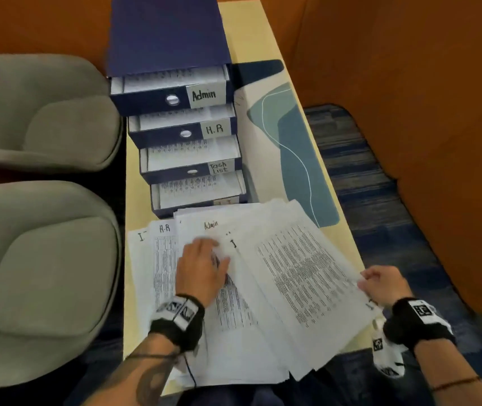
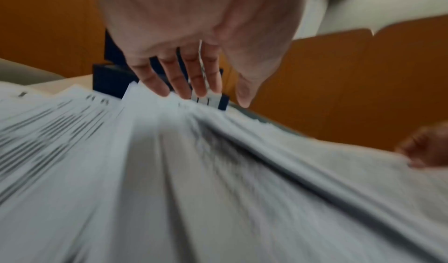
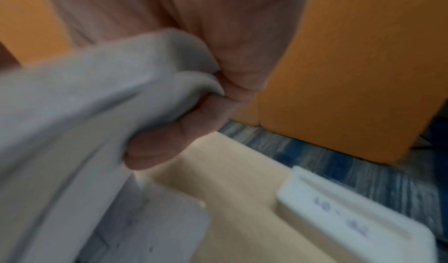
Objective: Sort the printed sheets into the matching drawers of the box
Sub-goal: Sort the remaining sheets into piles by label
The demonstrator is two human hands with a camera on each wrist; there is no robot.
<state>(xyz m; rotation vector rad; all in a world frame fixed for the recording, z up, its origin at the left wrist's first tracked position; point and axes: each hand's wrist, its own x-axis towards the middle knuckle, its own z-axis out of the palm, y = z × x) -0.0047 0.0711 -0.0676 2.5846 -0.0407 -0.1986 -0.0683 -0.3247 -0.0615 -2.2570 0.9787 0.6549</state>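
Head view: only this one takes in the whole desk (image 1: 251,48), with the blue box (image 1: 169,33) standing at its far end and the printed sheets (image 1: 263,282) fanned across the near end, right up against the lowest drawer.
Left wrist view: shows the left hand (image 2: 194,37) from underneath, fingers (image 2: 178,83) straight and slightly spread, tips on the upper edge of the sheets (image 2: 218,171); it is blurred, so the print cannot be read.
Right wrist view: shows what the head view hides, the right hand (image 3: 206,94) with thumb and fingers curled round a bent wad of sheets (image 3: 84,114), raised off the desk (image 3: 242,190); a white object (image 3: 351,219) lies near the desk edge.
Left hand: flat and relaxed on the fan (image 1: 201,268), gripping nothing.
Right hand: pinches the fan's right edge (image 1: 386,285).
Drawers: four, all pulled out in steps, each with printed paper inside.
Admin drawer (image 1: 169,92): top.
H.R drawer (image 1: 182,127): second.
Task List drawer (image 1: 190,162): third.
Lowest drawer (image 1: 198,191): label half covered by sheets, unreadable.
Sheet headings: "H.R" and "Admin" are handwritten on the fan's upper left sheets.
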